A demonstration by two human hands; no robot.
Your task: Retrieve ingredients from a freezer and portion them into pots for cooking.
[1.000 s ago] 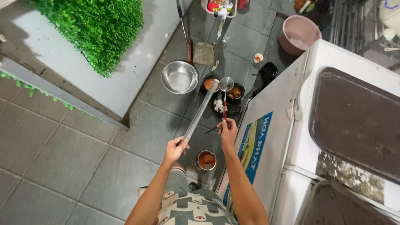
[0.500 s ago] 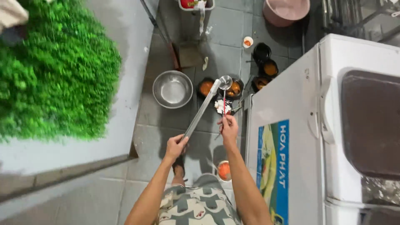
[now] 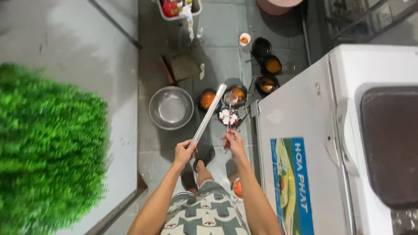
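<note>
Grey floor tiles below hold small bowls of orange sauce (image 3: 208,99), and above them the left hand (image 3: 184,152) keeps a closed grip on a long metal tube (image 3: 208,115) while the right hand (image 3: 234,141) pinches a ladle (image 3: 230,99), seemingly mid-scoop.

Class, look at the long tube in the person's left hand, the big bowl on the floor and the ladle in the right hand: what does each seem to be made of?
Long tube: probably metal, a pale silvery, evenly shiny surface. Big bowl: likely stainless steel, grey with soft reflections inside. Ladle: looks like metal, a glinting cup on a thin handle; too small to be sure. Left hand grips the tube, right hand the ladle handle.
</note>
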